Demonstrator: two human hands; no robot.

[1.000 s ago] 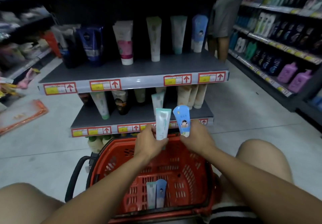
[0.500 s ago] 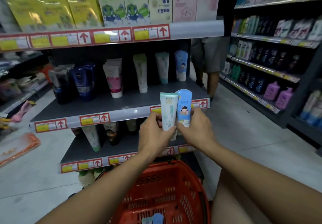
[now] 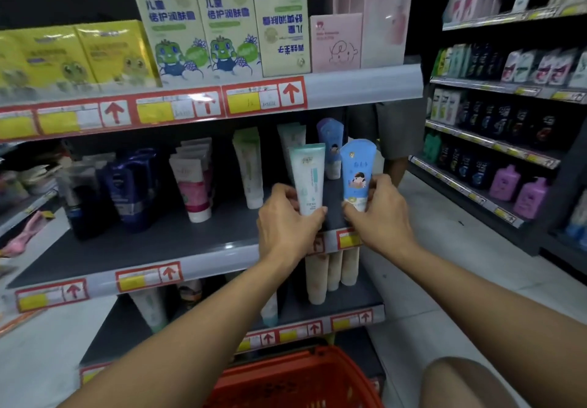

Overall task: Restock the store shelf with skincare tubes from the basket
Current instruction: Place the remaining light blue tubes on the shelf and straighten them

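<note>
Over the middle shelf [image 3: 152, 249], both tubes have risen from the basket [image 3: 295, 379]. Left hand [image 3: 286, 220] grips the green tube [image 3: 308, 179], right hand [image 3: 378, 214] the blue tube [image 3: 357, 172]; placement looks imminent.

The red basket [image 3: 295, 379] is cut off below; shelf price labels [image 3: 251, 101] blur unreadably.

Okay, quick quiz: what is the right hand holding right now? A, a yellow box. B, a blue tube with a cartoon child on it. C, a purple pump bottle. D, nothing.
B: the right hand grips the blue tube with a cartoon child, held upright beside the white-and-teal tube in the left hand.
</note>
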